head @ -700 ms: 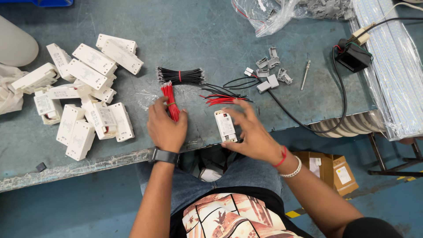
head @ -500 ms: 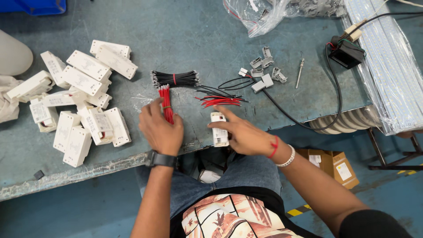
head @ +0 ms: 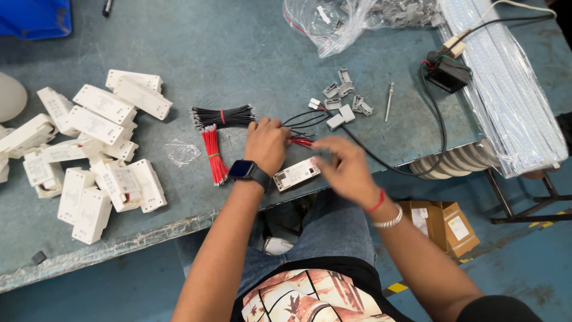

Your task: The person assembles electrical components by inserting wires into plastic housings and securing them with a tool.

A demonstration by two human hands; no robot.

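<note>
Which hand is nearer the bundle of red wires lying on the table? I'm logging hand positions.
Left. The left hand is just right of the red wire bundle, not touching it; the right hand is farther right, past the white module.

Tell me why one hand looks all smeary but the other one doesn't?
In the head view, the right hand is smeared by motion blur, fingers soft at the edges; the left hand looks sharp, as do its black watch and the white box lying on the table. Lighting is even, with soft shadows.
</note>
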